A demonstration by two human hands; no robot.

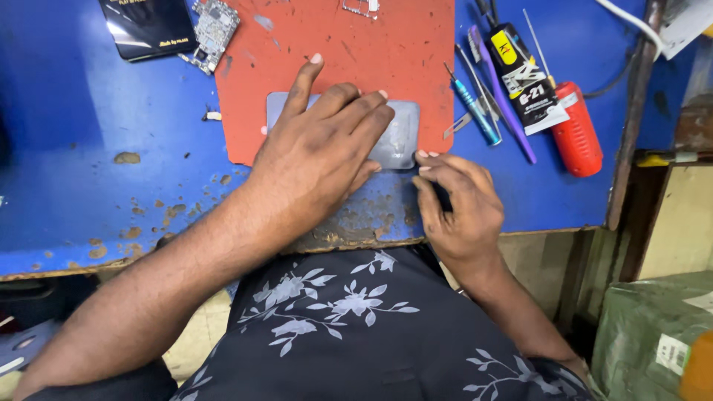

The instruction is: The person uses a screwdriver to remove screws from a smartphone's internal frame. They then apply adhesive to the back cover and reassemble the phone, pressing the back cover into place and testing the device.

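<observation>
On the blue tabletop (74, 148), a grey phone (401, 134) on a red mat (356, 52) is pressed flat by the left hand (319, 148), fingers spread; its corner is pinched by the right hand (460, 204).

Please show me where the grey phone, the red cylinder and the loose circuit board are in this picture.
grey phone (401, 134): head view, on its bare right end, beside the left hand (327, 148).
red cylinder (576, 130): head view, on the middle of its body.
circuit board (215, 30): head view, on its centre, at the red mat's upper left corner.
</observation>
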